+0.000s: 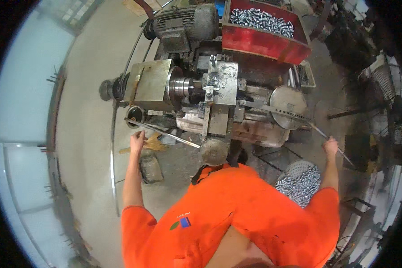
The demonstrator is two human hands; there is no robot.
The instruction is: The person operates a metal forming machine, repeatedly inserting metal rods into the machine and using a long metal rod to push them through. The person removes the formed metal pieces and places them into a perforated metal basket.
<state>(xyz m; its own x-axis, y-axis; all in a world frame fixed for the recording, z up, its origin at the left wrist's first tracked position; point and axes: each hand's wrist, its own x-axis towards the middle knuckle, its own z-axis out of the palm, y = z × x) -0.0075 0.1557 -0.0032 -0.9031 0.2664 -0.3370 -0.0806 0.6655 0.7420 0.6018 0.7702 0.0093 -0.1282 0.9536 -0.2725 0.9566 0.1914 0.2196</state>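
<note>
In front of me stands a small metal lathe with a round chuck at its left. My right hand is closed around a long metal lever, which is joined to a flat drilled bar on the machine's right side. My left hand is just below the left end of a slanting metal rod. Its fingers are curled together, and what they hold, if anything, is too small to make out. A round dark cup is beyond that hand.
A red bin full of small metal parts stands behind the machine. A perforated basket with more parts is below my right forearm. An electric motor sits at the back. A straw brush lies on the floor near my left hand.
</note>
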